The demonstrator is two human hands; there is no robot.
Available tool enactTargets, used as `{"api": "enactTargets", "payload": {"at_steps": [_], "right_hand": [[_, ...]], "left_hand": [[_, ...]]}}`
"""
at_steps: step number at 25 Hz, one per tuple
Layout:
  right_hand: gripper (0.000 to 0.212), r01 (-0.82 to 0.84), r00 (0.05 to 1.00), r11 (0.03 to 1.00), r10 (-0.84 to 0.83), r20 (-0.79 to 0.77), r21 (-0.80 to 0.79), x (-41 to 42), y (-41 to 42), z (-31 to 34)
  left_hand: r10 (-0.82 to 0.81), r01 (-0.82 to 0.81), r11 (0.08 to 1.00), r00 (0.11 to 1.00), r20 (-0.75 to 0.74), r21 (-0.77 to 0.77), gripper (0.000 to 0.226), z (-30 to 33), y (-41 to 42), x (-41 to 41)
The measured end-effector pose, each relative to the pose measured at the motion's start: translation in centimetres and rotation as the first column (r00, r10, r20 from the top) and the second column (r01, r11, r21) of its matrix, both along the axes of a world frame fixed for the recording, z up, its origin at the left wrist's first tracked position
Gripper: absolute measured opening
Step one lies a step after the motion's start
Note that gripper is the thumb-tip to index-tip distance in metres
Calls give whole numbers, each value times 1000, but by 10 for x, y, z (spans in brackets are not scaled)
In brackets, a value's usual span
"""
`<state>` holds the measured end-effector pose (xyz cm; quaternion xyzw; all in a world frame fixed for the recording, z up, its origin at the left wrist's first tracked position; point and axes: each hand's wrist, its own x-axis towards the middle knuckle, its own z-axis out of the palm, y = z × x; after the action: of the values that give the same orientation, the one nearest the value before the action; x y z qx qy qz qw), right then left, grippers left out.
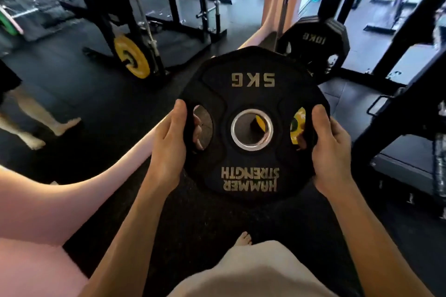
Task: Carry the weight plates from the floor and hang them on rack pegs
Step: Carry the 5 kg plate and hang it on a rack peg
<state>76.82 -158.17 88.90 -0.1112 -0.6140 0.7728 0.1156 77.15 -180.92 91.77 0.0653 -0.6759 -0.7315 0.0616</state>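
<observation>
step in hand, as judged: carrying one plate toward a rack peg.

5kg plate point(252, 125), black, centre of frame, held off the floor point(108, 108) with its face toward the camera and its lettering upside down. left hand point(169, 149) is clamped on the plate's left rim, thumb on the face, fingers point(198, 132) showing through the left grip slot. right hand point(331, 152) is clamped on the right rim the same way, fingertips showing in the right slot.

doing it well: both grips look symmetric, so the load should stay level. keep the steel-ringed centre hole point(252, 129) visible and line it up with the peg end before pushing on. slide it fully home before letting go. a bare foot point(243, 239) is directly below, bottom centre, so a slip would be costly.

counts:
- black plates: 2, the one held and a 10kg plate point(313, 43) on the rack at upper right, just behind it.
- yellow plates: 1 clear, yellow plate point(131, 56) on a rack at upper left. yellow patches through the held plate's holes, cannot tell what.
- hands on plate: 2.
- a second person's legs point(36, 123) at left edge.
</observation>
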Motion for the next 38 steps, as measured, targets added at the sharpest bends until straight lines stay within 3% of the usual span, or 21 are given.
{"api": "enactTargets", "payload": {"at_steps": [7, 11, 20, 23, 30, 38], "right_hand": [[47, 253, 965, 966, -248, -82, 54, -89, 24, 32], [41, 373, 922, 926, -364, -130, 60, -146, 38, 53], [53, 536, 828, 839, -499, -257, 95, -297, 72, 108], [42, 595, 778, 801, -555, -295, 62, -339, 89, 128], [38, 606, 743, 794, -540, -396, 53, -423, 150, 172], [38, 626, 735, 774, -547, -402, 91, -499, 218, 191]], "left_hand": [[-178, 176, 984, 983, -51, -39, 48, 22, 30, -142], [-255, 255, 967, 962, -102, -11, 49, 41, 50, -223], [-400, 420, 908, 873, -278, 13, 51, 88, 98, -415], [-401, 421, 907, 855, -329, -12, 54, 114, 122, -461], [-413, 468, 883, 821, -393, 50, 51, 162, 192, -550], [-422, 478, 878, 799, -428, 25, 51, 181, 259, -625]]}}
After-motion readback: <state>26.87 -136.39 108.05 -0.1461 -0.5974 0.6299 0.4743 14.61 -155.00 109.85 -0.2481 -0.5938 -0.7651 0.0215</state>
